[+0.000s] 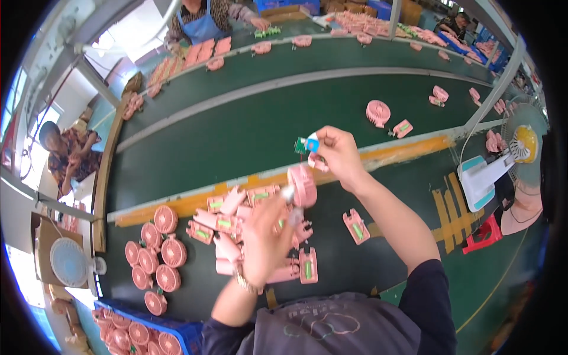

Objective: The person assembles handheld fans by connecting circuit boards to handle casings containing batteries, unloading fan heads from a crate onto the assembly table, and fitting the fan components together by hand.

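My right hand (338, 155) is closed in a pinch on a small green circuit board (300, 145) with a blue part. Below it, a pink fan head (303, 186) is held edge-on by my left hand (266, 228), whose fingers are partly blurred. A thin wire seems to run between the board and the fan head. Under and around my left hand lies a heap of pink handle shells (231, 204), several with a green strip inside. One such handle half (356, 226) lies apart on the right, another (308, 265) near my body.
Round pink fan heads (173, 252) lie to the left; more fill a blue crate (189, 334) below. Beyond the taped ledge (384, 155), a green conveyor belt (248, 136) carries fan parts. A desk fan (479, 180) stands at right. Co-workers sit at left and far side.
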A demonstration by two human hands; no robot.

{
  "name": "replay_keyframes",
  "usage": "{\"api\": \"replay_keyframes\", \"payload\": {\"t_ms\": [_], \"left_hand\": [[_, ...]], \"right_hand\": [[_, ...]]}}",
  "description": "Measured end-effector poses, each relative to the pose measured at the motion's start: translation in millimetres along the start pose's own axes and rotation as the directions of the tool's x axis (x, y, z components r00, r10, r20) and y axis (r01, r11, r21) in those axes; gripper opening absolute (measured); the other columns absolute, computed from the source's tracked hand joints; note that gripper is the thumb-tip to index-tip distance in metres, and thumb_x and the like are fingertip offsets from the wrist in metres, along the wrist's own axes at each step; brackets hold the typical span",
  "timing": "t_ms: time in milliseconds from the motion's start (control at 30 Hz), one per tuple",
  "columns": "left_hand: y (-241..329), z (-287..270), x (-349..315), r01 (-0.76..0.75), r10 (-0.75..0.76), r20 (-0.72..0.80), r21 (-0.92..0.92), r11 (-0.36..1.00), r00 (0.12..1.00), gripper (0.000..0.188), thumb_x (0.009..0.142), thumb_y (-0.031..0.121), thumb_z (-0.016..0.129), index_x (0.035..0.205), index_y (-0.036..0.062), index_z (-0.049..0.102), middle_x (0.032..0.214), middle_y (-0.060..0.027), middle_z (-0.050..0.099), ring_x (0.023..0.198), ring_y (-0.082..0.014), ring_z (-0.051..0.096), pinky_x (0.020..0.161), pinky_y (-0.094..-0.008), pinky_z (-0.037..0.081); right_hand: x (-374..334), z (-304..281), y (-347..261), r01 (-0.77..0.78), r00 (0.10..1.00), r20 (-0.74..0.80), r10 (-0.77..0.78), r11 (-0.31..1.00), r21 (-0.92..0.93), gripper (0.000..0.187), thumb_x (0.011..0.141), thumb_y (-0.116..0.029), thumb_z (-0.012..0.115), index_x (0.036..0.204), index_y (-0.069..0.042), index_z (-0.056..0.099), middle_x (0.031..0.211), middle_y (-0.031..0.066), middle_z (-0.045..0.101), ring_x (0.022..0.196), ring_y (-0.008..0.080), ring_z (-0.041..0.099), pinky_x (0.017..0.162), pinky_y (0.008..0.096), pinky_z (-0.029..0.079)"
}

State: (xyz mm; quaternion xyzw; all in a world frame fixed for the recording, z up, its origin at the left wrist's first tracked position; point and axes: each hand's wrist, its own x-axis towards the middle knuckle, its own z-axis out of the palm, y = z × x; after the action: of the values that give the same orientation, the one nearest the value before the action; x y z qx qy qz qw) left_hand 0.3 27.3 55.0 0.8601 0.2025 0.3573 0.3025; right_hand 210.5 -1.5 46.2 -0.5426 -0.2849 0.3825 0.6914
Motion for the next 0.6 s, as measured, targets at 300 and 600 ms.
{"api": "replay_keyframes", "payload": {"t_ms": [300,600], "left_hand": [[-52,-45,-88,0.162,-0.16,0.2,0.005,0.987,0.967,0.02,0.074,-0.004,0.061,0.093,0.0027,0.066,0.093,-0.0139,0.066,0.082,-0.0305,0.063,0.071,-0.0362,0.051],[-262,-203,-127,0.588,-0.625,-0.285,0.729,0.351,0.727,0.082,0.074,0.039,0.074,0.14,0.0156,0.033,0.14,-0.0259,0.035,0.131,-0.0437,0.031,0.101,-0.0563,0.033]], "right_hand": [[99,-173,99,0.083,0.83,-0.094,-0.549,0.289,-0.954,0.022,0.081,-0.001,0.062,0.102,0.001,0.059,0.093,0.0128,0.063,0.086,0.0204,0.063,0.069,0.0306,0.05],[-132,-77,99,0.069,0.929,-0.033,-0.368,0.26,-0.963,0.042,0.073,-0.019,0.073,0.109,-0.006,0.056,0.116,0.0115,0.051,0.11,0.0324,0.047,0.088,0.0473,0.037]]}}
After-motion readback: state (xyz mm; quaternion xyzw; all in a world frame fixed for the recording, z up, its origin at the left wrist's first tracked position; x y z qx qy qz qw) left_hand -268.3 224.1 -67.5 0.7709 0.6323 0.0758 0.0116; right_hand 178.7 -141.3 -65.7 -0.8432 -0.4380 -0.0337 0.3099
